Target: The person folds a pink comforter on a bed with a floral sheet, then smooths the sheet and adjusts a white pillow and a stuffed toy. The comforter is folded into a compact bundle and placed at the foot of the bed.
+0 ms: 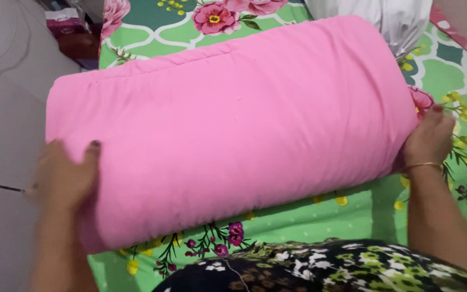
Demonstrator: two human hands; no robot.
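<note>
At the far left lies a pale tiled floor (6, 108), and just beside it our left hand (66, 178) presses flat against the left end of the pink pillow (233, 130), fingers spread and curled around its edge; the hand is blurred, so we cannot tell how firmly it grips. The pillow lies crosswise on the bed, on a green floral bedsheet (309, 216), and fills most of the view. It looks soft, plump and light, with a smooth cover that could slide under the palms, so we judge the two short ends the best places to hold, squeezing inward. Our right hand (431, 140), a thin bangle at its wrist, cups the right end, partly closed on the fabric. Behind, a white bundle (395, 21) sits near the pillow's far corner.
</note>
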